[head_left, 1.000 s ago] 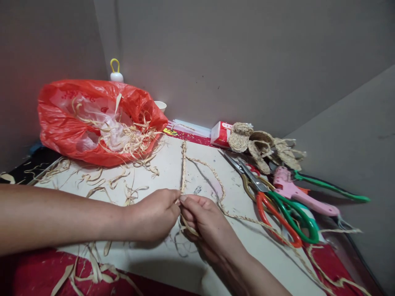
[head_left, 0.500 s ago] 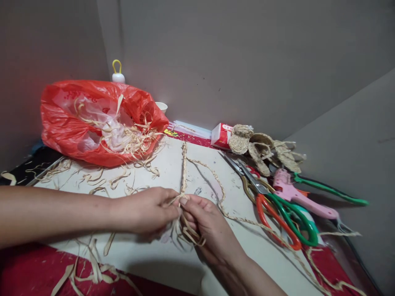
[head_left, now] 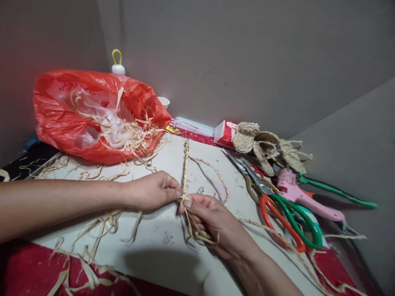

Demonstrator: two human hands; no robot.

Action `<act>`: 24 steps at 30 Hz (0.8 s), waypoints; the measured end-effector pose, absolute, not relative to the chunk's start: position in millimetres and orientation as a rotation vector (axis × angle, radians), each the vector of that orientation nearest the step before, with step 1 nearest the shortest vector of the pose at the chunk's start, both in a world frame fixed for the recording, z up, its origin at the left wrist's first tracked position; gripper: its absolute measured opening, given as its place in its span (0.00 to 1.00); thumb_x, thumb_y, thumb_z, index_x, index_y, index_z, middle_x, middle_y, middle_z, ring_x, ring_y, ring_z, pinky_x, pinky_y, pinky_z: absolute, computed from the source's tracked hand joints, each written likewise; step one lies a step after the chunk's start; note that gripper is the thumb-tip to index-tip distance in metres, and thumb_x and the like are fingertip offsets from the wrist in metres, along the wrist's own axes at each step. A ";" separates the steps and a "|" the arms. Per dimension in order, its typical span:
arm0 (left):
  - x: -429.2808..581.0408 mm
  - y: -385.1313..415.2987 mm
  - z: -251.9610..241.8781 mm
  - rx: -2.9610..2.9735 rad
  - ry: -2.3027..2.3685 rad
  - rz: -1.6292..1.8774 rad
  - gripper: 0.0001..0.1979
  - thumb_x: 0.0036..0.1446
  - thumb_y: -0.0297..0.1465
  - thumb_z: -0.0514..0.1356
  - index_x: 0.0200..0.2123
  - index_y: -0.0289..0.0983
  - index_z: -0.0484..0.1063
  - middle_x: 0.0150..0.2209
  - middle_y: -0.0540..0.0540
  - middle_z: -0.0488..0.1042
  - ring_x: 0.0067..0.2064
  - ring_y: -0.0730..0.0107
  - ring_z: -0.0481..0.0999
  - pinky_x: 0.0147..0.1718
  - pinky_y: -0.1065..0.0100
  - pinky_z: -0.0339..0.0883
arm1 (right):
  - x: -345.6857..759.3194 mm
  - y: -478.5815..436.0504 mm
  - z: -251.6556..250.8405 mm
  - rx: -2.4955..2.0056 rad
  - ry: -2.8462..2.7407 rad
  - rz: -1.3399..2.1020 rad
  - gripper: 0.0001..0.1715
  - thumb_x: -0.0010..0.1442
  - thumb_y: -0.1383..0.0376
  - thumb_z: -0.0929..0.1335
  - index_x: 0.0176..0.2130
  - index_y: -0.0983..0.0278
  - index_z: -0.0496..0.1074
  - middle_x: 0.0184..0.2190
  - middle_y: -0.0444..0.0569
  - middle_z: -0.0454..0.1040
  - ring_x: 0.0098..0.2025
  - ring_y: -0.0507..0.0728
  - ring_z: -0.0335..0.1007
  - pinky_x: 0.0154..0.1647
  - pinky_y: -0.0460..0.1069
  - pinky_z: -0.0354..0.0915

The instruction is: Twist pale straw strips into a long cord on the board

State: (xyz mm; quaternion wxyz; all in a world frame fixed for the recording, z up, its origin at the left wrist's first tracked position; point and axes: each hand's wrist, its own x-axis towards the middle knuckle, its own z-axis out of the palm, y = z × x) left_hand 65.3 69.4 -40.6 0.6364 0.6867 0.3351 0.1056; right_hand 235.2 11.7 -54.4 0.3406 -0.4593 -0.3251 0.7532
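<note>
The right hand (head_left: 214, 216) partly hides the looping braid (head_left: 217, 172), the bag (head_left: 54, 119) a cup (head_left: 165, 101).

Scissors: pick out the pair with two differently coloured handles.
The upper scissors, with one orange handle and one green handle; the scissors beneath show only gold-coloured handles.

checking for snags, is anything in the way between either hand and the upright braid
Nothing visible: the right hand pinches the braid's lower end, and the left hand's fingertips are right beside it. Loose strands hang below.
</note>
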 end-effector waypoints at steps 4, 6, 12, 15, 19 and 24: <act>58.2 77.5 -39.8 1.746 0.805 0.223 0.13 0.56 0.35 0.52 0.26 0.33 0.69 0.22 0.53 0.64 0.24 0.78 0.58 0.26 0.75 0.54 | 237.5 13.5 -53.2 -1.256 -0.899 1.942 0.16 0.51 0.58 0.71 0.26 0.69 0.70 0.09 0.34 0.52 0.12 0.43 0.39 0.12 0.40 0.38; 52.5 82.8 -38.7 1.784 0.823 0.219 0.14 0.56 0.37 0.52 0.25 0.34 0.68 0.21 0.54 0.63 0.24 0.77 0.57 0.26 0.74 0.54 | 238.0 13.9 -52.0 -1.263 -0.899 1.950 0.16 0.50 0.57 0.71 0.26 0.69 0.70 0.08 0.33 0.52 0.12 0.42 0.38 0.12 0.40 0.38; 23.0 102.1 -23.3 1.841 0.995 0.175 0.15 0.56 0.39 0.52 0.25 0.35 0.66 0.19 0.54 0.57 0.21 0.78 0.53 0.21 0.74 0.50 | 238.7 14.8 -50.8 -1.269 -0.923 1.958 0.17 0.49 0.56 0.72 0.26 0.69 0.70 0.09 0.34 0.52 0.13 0.43 0.40 0.13 0.41 0.38; 5.8 108.0 -11.7 1.881 1.114 0.144 0.15 0.56 0.41 0.52 0.24 0.36 0.64 0.18 0.54 0.57 0.20 0.78 0.54 0.21 0.74 0.50 | 239.2 14.9 -53.2 -1.267 -0.926 1.970 0.17 0.50 0.56 0.71 0.26 0.69 0.70 0.10 0.34 0.51 0.13 0.43 0.39 0.13 0.41 0.37; -15.9 110.7 7.1 2.024 1.255 0.096 0.17 0.56 0.40 0.51 0.21 0.37 0.60 0.19 0.53 0.58 0.21 0.76 0.56 0.22 0.73 0.50 | 239.5 14.7 -56.3 -1.251 -0.936 1.986 0.18 0.50 0.55 0.71 0.26 0.69 0.69 0.11 0.33 0.48 0.14 0.43 0.37 0.14 0.42 0.36; -35.1 108.2 39.5 2.239 1.297 0.168 0.15 0.56 0.36 0.49 0.20 0.37 0.57 0.20 0.53 0.56 0.23 0.77 0.55 0.23 0.72 0.48 | 238.5 15.0 -56.2 -1.208 -0.944 2.016 0.19 0.49 0.54 0.71 0.25 0.68 0.68 0.11 0.33 0.47 0.15 0.43 0.35 0.14 0.42 0.35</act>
